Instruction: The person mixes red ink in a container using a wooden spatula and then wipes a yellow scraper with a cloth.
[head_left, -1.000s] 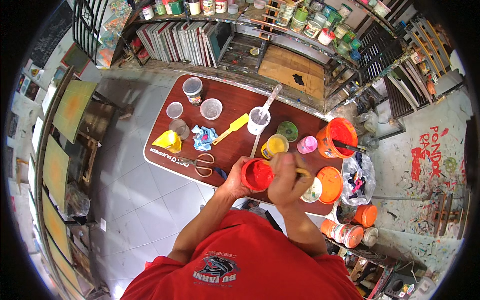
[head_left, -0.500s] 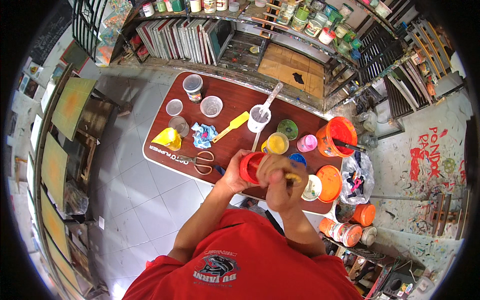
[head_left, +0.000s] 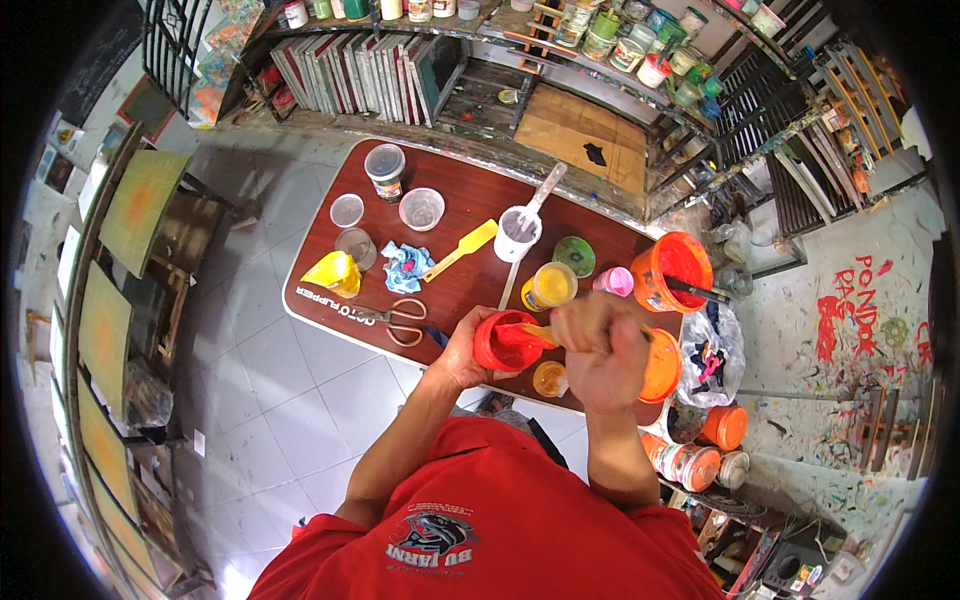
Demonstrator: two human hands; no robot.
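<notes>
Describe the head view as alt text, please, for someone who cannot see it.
A person's left hand holds a tub of red paint; the right hand holds a yellowish tool reaching into it. The table holds more tubs, a spatula and scissors.

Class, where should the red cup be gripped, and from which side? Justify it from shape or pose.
Grip the cup around its outer wall from the left, as the left hand does: a rounded wall suits a curled hand. Its open mouth seems tipped rightward, where the stirrer in the right hand enters, so that side is probably best left free.
</notes>
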